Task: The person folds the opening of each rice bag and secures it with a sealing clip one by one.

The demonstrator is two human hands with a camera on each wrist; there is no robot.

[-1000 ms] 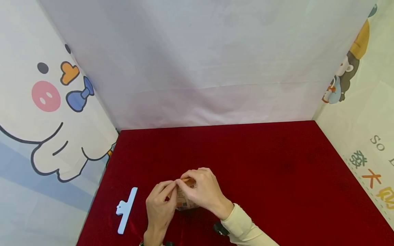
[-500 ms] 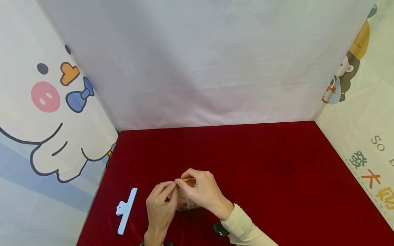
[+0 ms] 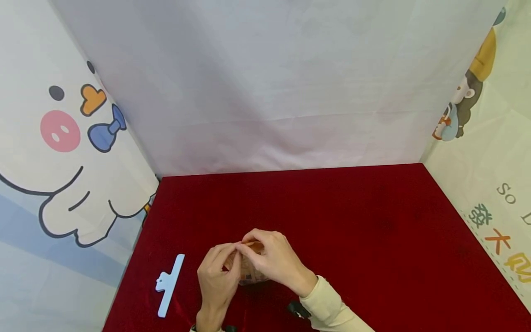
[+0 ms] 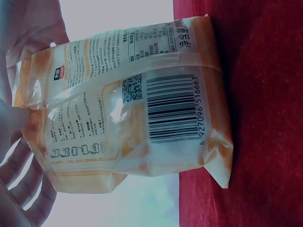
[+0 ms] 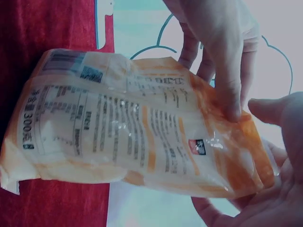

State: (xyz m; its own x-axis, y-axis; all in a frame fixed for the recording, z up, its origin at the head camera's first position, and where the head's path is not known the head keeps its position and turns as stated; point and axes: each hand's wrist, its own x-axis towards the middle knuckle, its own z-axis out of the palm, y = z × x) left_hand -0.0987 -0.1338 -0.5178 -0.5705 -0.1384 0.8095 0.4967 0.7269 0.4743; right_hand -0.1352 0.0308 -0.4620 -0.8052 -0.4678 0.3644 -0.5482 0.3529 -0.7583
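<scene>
Two hands hold one printed packet (image 3: 252,272), which is the reference for all positions below. Left and right follow the person's own sides.

Grip state: the left hand (image 3: 217,279) pinches the packet's upper end between thumb and fingers. The right hand (image 3: 279,259) pinches the same end just beside it; the fingertips of both hands meet, or nearly meet, along this edge. In the right wrist view, one thumb from each hand lies near the same upper corner. Whether the packet's mouth is sealed cannot be told.

Packet orientation: the upper end is in the hands and the lower end points toward the red cloth (image 3: 352,230). Contact between the lower end and the cloth cannot be confirmed. The packet is orange and pale, with a glossy surface. Its printed face carries a barcode (image 4: 173,109) near the lower end, a square code (image 4: 132,88) beside the barcode, and text blocks extending toward the upper end.

Surroundings: a light-coloured clip (image 3: 169,286) lies on the cloth to the left of the packet, beyond the left hand and apart from it. A cream sleeve (image 3: 332,302) extends to the right of the packet and toward the person. A white sheet (image 3: 282,92) hangs beyond the packet. A cartoon-printed sheet (image 3: 25,110) stands farther left than the clip.
</scene>
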